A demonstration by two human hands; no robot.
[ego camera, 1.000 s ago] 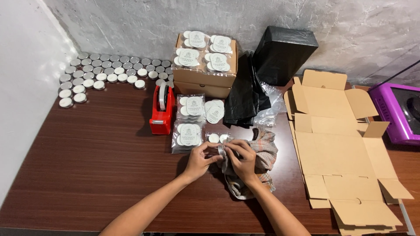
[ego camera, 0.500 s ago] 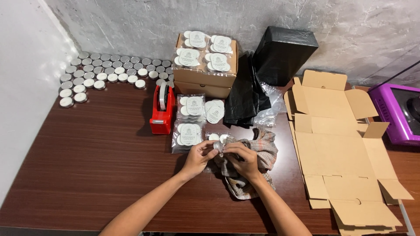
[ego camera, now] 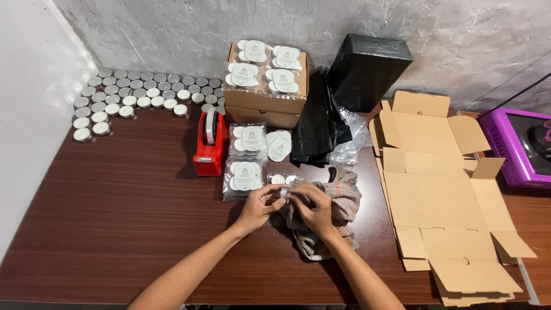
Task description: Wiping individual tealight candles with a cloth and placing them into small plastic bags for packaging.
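Observation:
My left hand (ego camera: pixel 259 205) pinches a small round silver tin candle (ego camera: pixel 283 193) at the table's middle. My right hand (ego camera: pixel 313 208) presses a grey checked cloth (ego camera: pixel 342 202) against that tin, fingers closed over the fabric. The cloth lies bunched under and to the right of both hands. Just beyond the hands sits a clear packet (ego camera: pixel 283 179) with two white candles in it. To its left lie sealed packets of candles (ego camera: pixel 245 172) with round white labels.
A red tape dispenser (ego camera: pixel 208 145) stands left of the packets. A brown box (ego camera: pixel 265 95) topped with candle packets sits at the back, with black plastic bags (ego camera: pixel 344 92) beside it. Several loose tin candles (ego camera: pixel 132 95) fill the back left corner. Flat cardboard (ego camera: pixel 442 189) and a purple device (ego camera: pixel 519 146) lie right.
The tin has been turned between my fingers, and my right hand has drawn more cloth over it. The view has shifted slightly to the right.

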